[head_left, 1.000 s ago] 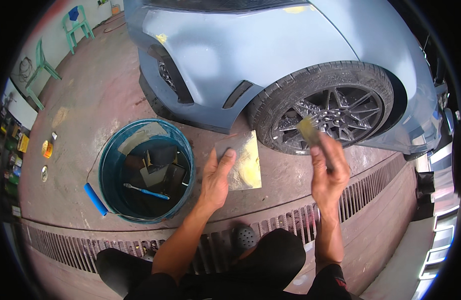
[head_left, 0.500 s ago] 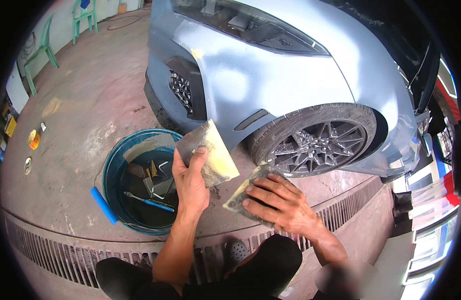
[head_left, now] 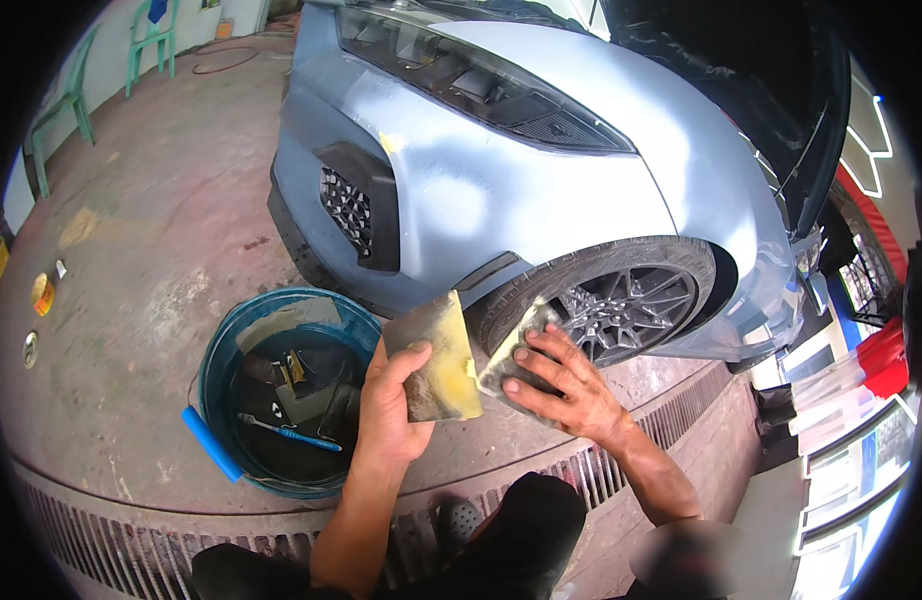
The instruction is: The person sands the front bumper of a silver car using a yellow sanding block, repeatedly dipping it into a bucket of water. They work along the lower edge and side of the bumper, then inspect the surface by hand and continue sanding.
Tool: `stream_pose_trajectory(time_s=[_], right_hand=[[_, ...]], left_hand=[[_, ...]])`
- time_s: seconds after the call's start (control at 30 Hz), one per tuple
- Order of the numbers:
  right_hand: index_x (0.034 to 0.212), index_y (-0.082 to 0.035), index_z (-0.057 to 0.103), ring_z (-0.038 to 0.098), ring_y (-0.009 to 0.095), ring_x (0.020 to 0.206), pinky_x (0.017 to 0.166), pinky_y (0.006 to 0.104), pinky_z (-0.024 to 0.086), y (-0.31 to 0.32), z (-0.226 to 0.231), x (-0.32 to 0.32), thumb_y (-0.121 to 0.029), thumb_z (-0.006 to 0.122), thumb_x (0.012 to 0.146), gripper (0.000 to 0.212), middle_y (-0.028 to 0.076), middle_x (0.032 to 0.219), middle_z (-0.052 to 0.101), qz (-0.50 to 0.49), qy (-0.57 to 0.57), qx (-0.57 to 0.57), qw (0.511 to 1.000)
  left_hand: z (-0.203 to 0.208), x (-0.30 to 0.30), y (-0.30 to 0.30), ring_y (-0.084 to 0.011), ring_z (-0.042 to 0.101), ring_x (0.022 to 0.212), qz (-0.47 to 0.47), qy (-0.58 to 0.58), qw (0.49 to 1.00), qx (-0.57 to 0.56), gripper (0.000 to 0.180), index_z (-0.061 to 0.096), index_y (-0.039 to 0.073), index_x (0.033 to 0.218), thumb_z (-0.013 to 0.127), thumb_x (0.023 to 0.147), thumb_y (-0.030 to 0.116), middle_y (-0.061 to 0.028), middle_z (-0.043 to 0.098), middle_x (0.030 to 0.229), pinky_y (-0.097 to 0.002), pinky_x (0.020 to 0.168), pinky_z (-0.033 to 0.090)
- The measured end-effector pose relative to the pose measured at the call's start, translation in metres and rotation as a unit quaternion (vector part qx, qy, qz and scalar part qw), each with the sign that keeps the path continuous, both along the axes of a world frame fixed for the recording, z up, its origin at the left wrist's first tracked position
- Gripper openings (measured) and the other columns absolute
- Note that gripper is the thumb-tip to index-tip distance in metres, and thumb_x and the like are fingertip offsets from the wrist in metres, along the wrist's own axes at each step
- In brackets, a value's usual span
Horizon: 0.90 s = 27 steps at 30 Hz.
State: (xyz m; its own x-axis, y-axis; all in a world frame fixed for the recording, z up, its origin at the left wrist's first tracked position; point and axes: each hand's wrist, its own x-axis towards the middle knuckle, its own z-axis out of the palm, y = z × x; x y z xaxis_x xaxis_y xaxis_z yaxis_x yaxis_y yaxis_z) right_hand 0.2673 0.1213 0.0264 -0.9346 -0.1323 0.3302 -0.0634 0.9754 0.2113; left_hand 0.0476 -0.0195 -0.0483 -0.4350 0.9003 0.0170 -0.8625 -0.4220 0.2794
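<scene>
My left hand (head_left: 386, 405) grips a flat grey plate (head_left: 443, 385) smeared with yellow putty, thumb on its face and fingers behind. Closed over a second, darker plate (head_left: 509, 362) is my right hand (head_left: 566, 390), its fingers spread across the near face; yellow putty shows along that plate's edge. The two plates come very close together at their facing edges; I cannot tell whether they touch. Just beyond them stands a car's front bumper (head_left: 451, 200), patchy grey-blue and white, with a small yellow patch (head_left: 391, 142) near the dark vent.
A teal bucket (head_left: 213, 365) with a blue handle grip (head_left: 212, 444) stands left of my hands. Inside lie a blue toothbrush (head_left: 291, 432) and several flat pieces. The car's wheel (head_left: 631, 310) is close on the right. A floor grate (head_left: 131, 535) runs by my feet.
Both hands have brought the plates closer together, the left one turning more upright. The view has shifted, so the car and bucket sit differently in it.
</scene>
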Motion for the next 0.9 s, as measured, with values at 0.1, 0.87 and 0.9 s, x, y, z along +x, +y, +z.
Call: stream_pose_trajectory(time_s=[0.1,0.87,0.9], right_hand=[[0.146,-0.024,0.068,0.058,0.035,0.141,0.122,0.0590,0.049,0.003,-0.003,0.007,-0.005,0.078,0.077,0.072,0.008,0.146,0.063,-0.041,-0.025,0.019,0.999],[0.135,-0.005,0.073,0.071,0.037,0.118,0.099,0.0465,0.059,-0.001,0.061,-0.012,0.017,0.071,0.072,0.066,0.017,0.128,0.072,-0.168,0.255,0.053,0.951],[0.135,-0.004,0.073,0.071,0.037,0.118,0.099,0.0465,0.059,-0.004,0.060,-0.014,0.017,0.071,0.072,0.067,0.017,0.128,0.072,-0.183,0.253,0.036,0.949]], left_hand=[[0.016,-0.006,-0.007,-0.0194,0.071,0.115,0.024,0.000,0.999,0.040,0.036,0.063,0.005,0.138,0.063,0.102,0.009,-0.0058,0.073,0.126,-0.0388,0.101,0.057],[0.014,-0.022,-0.012,-0.0212,0.078,0.091,0.038,0.014,0.999,-0.012,0.032,0.066,0.009,0.132,0.065,0.104,0.022,-0.0052,0.077,0.112,-0.0420,0.059,0.062],[0.016,-0.021,-0.012,-0.0214,0.078,0.091,0.042,0.015,0.999,-0.020,0.033,0.065,0.009,0.133,0.065,0.103,0.023,-0.0051,0.077,0.111,-0.0425,0.058,0.062]])
